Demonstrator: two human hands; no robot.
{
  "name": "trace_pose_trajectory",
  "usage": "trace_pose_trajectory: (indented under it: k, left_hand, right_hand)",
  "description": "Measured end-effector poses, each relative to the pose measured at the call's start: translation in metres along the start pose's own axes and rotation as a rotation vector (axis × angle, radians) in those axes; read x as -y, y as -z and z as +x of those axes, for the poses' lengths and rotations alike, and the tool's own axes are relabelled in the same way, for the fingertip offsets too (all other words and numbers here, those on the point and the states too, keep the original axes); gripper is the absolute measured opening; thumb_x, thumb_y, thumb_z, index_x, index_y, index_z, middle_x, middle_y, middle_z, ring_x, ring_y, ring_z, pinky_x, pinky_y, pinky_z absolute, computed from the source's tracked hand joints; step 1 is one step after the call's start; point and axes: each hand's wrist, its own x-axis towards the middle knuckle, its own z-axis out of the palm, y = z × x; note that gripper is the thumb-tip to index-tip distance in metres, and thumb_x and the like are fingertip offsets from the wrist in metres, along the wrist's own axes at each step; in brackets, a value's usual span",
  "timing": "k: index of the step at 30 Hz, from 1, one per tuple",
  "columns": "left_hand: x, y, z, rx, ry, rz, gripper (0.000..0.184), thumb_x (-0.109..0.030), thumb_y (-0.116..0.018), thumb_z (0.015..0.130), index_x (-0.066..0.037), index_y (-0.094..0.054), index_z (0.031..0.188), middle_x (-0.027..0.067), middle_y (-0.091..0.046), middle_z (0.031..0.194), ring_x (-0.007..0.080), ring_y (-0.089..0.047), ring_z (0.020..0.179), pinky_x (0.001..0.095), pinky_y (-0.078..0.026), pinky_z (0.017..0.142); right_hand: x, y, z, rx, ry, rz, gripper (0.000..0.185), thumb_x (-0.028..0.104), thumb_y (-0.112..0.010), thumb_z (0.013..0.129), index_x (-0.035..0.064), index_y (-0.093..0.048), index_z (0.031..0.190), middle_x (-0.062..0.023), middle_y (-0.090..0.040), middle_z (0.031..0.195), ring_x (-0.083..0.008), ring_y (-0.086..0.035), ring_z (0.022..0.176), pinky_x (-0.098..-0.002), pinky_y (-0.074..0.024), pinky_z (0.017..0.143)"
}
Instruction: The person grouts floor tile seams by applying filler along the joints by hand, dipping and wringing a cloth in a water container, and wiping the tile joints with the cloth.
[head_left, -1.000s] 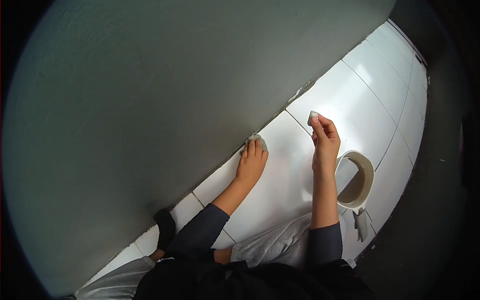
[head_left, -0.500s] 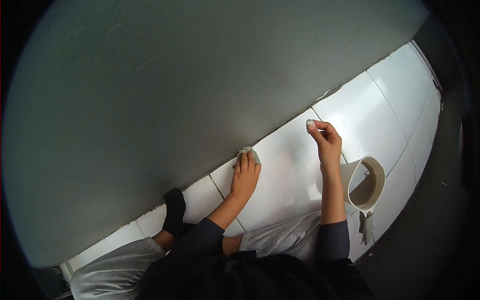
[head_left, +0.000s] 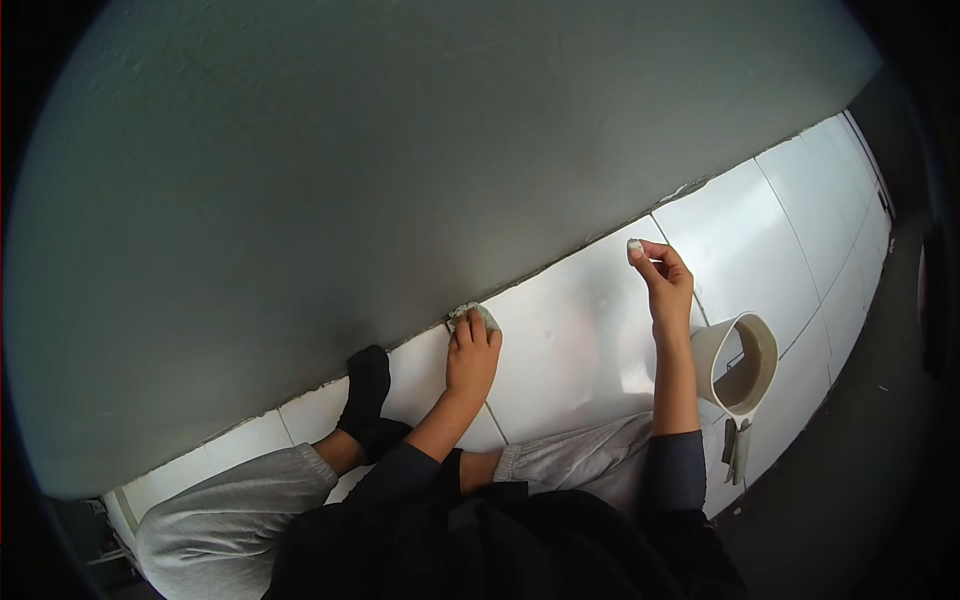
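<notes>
Reaches forward with the left arm, angled slightly right, toward the foot of a grey wall (head_left: 400, 200). Lays the left hand (head_left: 472, 365) palm down, with fingers close together and bent over a crumpled cloth (head_left: 485, 315). Holds it against the joint between wall and tiled floor (head_left: 560, 320), bunched too much to read a long axis. Lifts the right hand (head_left: 668, 280) over the tiles on a nearly straight arm, with thumb and fingertips clamped on a small pale piece (head_left: 634, 246). Points its longer side roughly away from the body. Includes, just beside the right forearm, a cream dipper (head_left: 708, 355) with handle toward the body. Seems to contain murky, brownish liquid (head_left: 740, 385).
</notes>
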Motion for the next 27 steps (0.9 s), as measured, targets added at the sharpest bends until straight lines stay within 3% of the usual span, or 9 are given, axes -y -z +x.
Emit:
trace_pose_trajectory:
  k: [2, 6, 9, 11, 13, 14, 17, 19, 27]
  left_hand:
    - [0.008, 0.01, 0.001, 0.025, 0.115, -0.332, 0.015, -0.003, -0.06, 0.075, -0.007, -0.062, 0.089, 0.0159, -0.051, 0.124, 0.0324, -0.051, 0.105, 0.0373, -0.049, 0.087]
    - [0.043, 0.033, 0.004, 0.159, 0.208, -0.667, 0.024, 0.006, -0.06, 0.069, -0.007, -0.07, 0.086, 0.0123, -0.058, 0.117, 0.0323, -0.054, 0.101, 0.0359, -0.048, 0.086]
    - [0.061, 0.02, -0.004, 0.187, 0.205, -0.858, 0.017, 0.002, -0.06, 0.071, -0.007, -0.071, 0.079, 0.0097, -0.062, 0.109, 0.0306, -0.058, 0.098, 0.0369, -0.05, 0.083]
    - [0.062, 0.018, -0.009, 0.188, 0.217, -0.887, 0.02, 0.006, -0.062, 0.067, -0.007, -0.072, 0.078, 0.0098, -0.063, 0.106, 0.0303, -0.059, 0.094, 0.0359, -0.05, 0.083]
    - [0.062, 0.018, -0.013, 0.186, 0.229, -0.92, 0.023, 0.009, -0.063, 0.064, -0.008, -0.073, 0.076, 0.0098, -0.064, 0.104, 0.03, -0.061, 0.091, 0.0349, -0.049, 0.083]
    - [0.061, 0.019, -0.015, 0.198, 0.227, -0.932, 0.023, 0.009, -0.064, 0.065, -0.008, -0.073, 0.077, 0.0095, -0.064, 0.104, 0.0294, -0.061, 0.091, 0.0347, -0.05, 0.083]
    - [0.058, 0.023, -0.021, 0.217, 0.226, -0.958, 0.022, 0.009, -0.064, 0.066, -0.008, -0.073, 0.077, 0.0088, -0.064, 0.104, 0.0287, -0.062, 0.091, 0.0345, -0.05, 0.083]
    - [0.054, 0.026, -0.026, 0.221, 0.229, -0.969, 0.021, 0.008, -0.064, 0.066, -0.008, -0.073, 0.077, 0.0084, -0.064, 0.104, 0.0286, -0.062, 0.092, 0.0346, -0.05, 0.083]
    - [0.038, 0.037, -0.038, 0.249, 0.197, -0.936, 0.019, 0.008, -0.064, 0.066, -0.007, -0.071, 0.076, 0.0067, -0.064, 0.101, 0.0285, -0.061, 0.09, 0.0356, -0.05, 0.081]
  right_hand:
    - [-0.001, 0.0, -0.001, 0.003, -0.005, 0.002, 0.028, 0.025, -0.075, 0.078, 0.0037, -0.068, 0.095, 0.0029, -0.062, 0.082, -0.0054, -0.046, 0.067, -0.0212, -0.0368, 0.064]
    - [-0.002, -0.005, -0.001, 0.025, 0.004, -0.018, 0.027, 0.025, -0.075, 0.078, 0.0035, -0.068, 0.094, 0.0027, -0.061, 0.082, -0.0057, -0.046, 0.067, -0.0213, -0.0368, 0.063]
    - [-0.002, -0.012, -0.002, 0.049, -0.001, -0.023, 0.027, 0.025, -0.074, 0.079, 0.0034, -0.068, 0.094, 0.0027, -0.061, 0.082, -0.0056, -0.045, 0.066, -0.0212, -0.0366, 0.063]
    - [0.001, -0.015, -0.002, 0.063, 0.0, -0.015, 0.026, 0.025, -0.074, 0.079, 0.0034, -0.068, 0.094, 0.0026, -0.061, 0.081, -0.0056, -0.045, 0.066, -0.021, -0.0365, 0.062]
    - [0.005, -0.019, -0.002, 0.096, -0.019, -0.035, 0.024, 0.02, -0.073, 0.081, 0.003, -0.065, 0.096, 0.0003, -0.063, 0.082, -0.007, -0.056, 0.078, -0.0208, -0.0427, 0.077]
    - [0.007, -0.02, -0.003, 0.098, -0.019, -0.034, 0.024, 0.02, -0.073, 0.081, 0.003, -0.065, 0.096, 0.0003, -0.063, 0.082, -0.007, -0.056, 0.078, -0.0208, -0.0427, 0.077]
    - [0.009, -0.024, -0.004, 0.107, -0.033, -0.07, 0.023, 0.02, -0.072, 0.082, 0.0035, -0.066, 0.096, 0.0005, -0.062, 0.082, -0.0069, -0.055, 0.078, -0.0205, -0.042, 0.076]
    - [0.004, -0.026, -0.003, 0.093, 0.011, -0.019, 0.024, 0.023, -0.073, 0.079, 0.0041, -0.069, 0.094, 0.0022, -0.062, 0.08, -0.0057, -0.045, 0.066, -0.0211, -0.0375, 0.062]
    - [0.002, -0.027, 0.0, 0.096, 0.018, -0.017, 0.024, 0.022, -0.073, 0.079, 0.0038, -0.068, 0.094, 0.0018, -0.062, 0.081, -0.006, -0.045, 0.066, -0.0214, -0.0379, 0.062]
